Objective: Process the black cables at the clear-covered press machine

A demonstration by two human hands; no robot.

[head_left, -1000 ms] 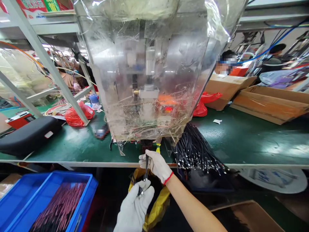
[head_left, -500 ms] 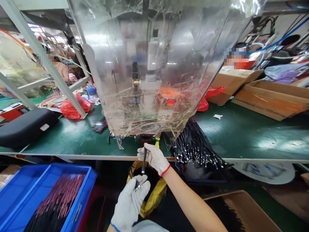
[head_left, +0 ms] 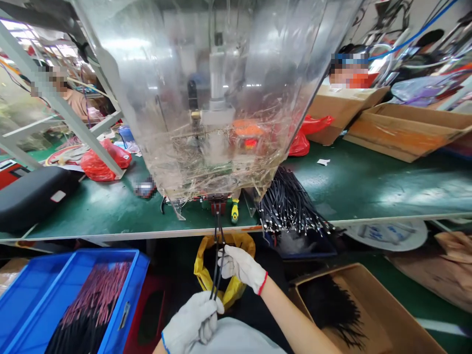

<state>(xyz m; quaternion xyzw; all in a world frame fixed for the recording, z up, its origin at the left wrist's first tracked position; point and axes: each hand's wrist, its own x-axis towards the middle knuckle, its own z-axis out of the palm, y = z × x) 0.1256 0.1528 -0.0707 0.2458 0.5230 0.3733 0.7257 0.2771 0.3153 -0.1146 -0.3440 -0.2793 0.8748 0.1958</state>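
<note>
Two black cable strands (head_left: 216, 263) run from the small dark red fixture (head_left: 218, 207) under the machine's clear cover down toward my lap. My left hand (head_left: 195, 317), in a white glove with a blue cuff, is closed round their lower part. Higher up, my right hand (head_left: 242, 268), gloved with a red cuff, pinches at the right strand. Some of its fingertips are hidden. Behind the strands a yellow bag (head_left: 243, 243) hangs open below the table edge. A yellow-green handled tool (head_left: 235, 211) lies right of the fixture.
The clear machine cover (head_left: 177, 98) stands ahead. Right of it lies a pile of black cables (head_left: 291, 204). A blue bin (head_left: 138, 275) with red-ended black wires is at lower left. A cardboard box (head_left: 383, 314) holds black cables at lower right. Two people sit beyond.
My hands have moved down and back from the fixture. The cable, whose ends showed loose between my hands before, now reaches from the fixture to my left hand. The view has shifted slightly.
</note>
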